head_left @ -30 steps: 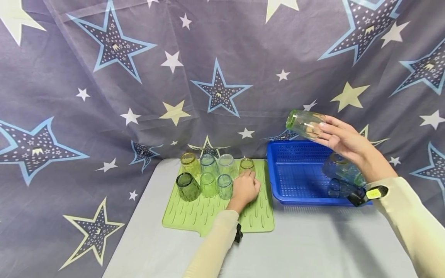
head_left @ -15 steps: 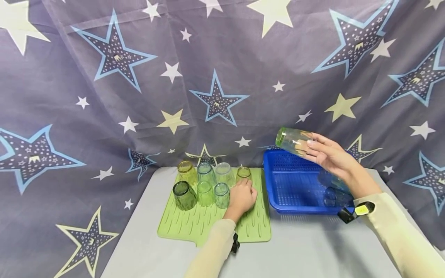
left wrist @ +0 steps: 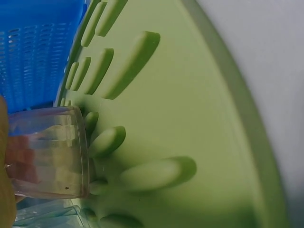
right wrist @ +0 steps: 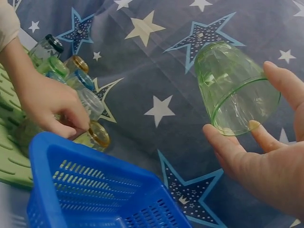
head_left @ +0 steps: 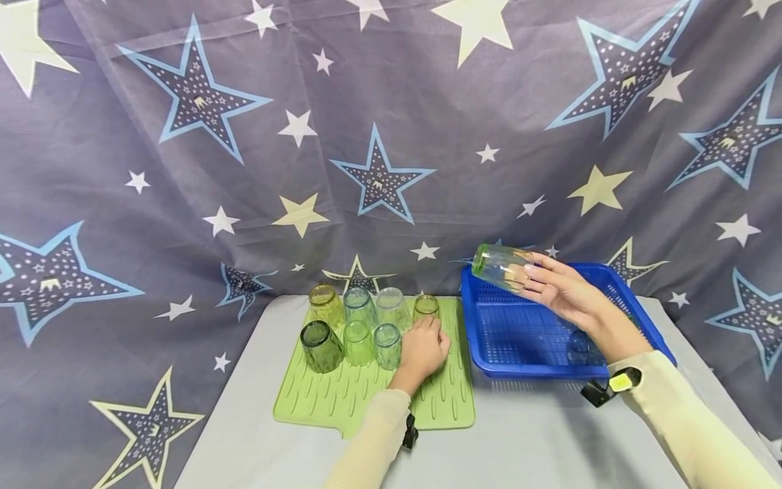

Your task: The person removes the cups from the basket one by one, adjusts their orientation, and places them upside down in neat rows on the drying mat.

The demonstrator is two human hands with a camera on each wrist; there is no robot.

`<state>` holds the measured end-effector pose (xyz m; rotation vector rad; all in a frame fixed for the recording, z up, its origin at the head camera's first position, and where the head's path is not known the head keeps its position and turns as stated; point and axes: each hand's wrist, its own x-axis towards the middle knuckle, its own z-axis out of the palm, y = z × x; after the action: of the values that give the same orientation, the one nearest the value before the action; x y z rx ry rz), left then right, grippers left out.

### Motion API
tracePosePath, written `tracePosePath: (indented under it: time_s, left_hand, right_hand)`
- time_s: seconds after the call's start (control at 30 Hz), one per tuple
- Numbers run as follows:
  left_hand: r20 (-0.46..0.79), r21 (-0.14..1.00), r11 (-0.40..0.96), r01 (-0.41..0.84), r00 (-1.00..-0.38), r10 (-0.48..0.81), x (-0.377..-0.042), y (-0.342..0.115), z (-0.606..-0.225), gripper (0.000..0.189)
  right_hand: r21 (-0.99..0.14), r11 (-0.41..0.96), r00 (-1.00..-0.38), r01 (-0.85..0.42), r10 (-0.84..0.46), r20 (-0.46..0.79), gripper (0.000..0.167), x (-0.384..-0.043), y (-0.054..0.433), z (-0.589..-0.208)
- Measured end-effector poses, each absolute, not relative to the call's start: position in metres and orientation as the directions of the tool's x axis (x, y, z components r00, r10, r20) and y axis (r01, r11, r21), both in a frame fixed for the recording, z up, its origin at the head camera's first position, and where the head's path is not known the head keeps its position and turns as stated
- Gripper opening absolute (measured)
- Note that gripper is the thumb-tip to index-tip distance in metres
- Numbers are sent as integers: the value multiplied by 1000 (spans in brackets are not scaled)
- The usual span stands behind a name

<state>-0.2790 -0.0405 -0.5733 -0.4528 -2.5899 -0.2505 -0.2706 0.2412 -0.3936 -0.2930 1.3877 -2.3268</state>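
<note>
Green translucent tumbler (head_left: 497,267), pinched by the right hand (head_left: 565,292), is probably best lowered gently; the left hand (head_left: 424,350) grips an amber-rimmed translucent tumbler (head_left: 425,308).

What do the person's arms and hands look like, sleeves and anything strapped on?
The left hand and right hand are gloveless. The left sleeve and right sleeve are plain, pale cream. A black device shows at each wrist, left and right; the right one bears a yellow label.
</note>
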Motion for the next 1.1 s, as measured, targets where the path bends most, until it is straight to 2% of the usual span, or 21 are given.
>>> tracePosePath:
  time_s: [0.07, 0.2, 0.37, 0.43, 0.57, 0.67, 0.73, 0.83, 0.93, 1.1]
  left_hand:
    - [502, 84, 926, 369, -818, 280, -279, -41, -573, 17]
    - [462, 63, 924, 377, -831, 308, -282, -41, -569, 22]
    - [364, 55, 926, 374, -871, 330, -284, -42, -559, 35]
    - [366, 65, 924, 378, -870, 330, -284, -43, -554, 40]
    - [539, 173, 887, 428, -795, 279, -283, -43, -541, 38]
    - [678, 307, 815, 491, -714, 175, -283, -42, -520, 35]
    - [717, 398, 750, 528, -689, 104, -282, -41, -503, 37]
    - [718, 503, 653, 566, -694, 48, -280, -37, -478, 44]
    - [694, 577, 563, 592, -719, 45, -278, -32, -460, 50]
    - [666, 628, 474, 617, -741, 82, -275, -23, -444, 53]
  right_hand:
    - [-882, -401, -893, 246, -447, -46, 59, -270, 240, -395]
    - [-908, -345, -895, 240, -440, -69, 58, -272, 237, -397]
    - [-918, -313, -897, 243, -433, -89, 80, -273, 236, -395]
    - [-921, -304, -896, 244, -434, -93, 85, -273, 236, -395]
    - [-922, -297, -891, 248, -444, -97, 82, -273, 234, -398]
    - [-924, -291, -882, 247, -462, -91, 78, -273, 231, -401]
    - [-924, -291, -878, 247, -470, -87, 75, -272, 229, -403]
    - [-924, -286, -875, 253, -474, -93, 74, -270, 227, -404]
    - [-928, -270, -872, 257, -478, -103, 77, -269, 224, -405]
    - [-933, -256, -865, 252, -492, -99, 76, -268, 216, -406]
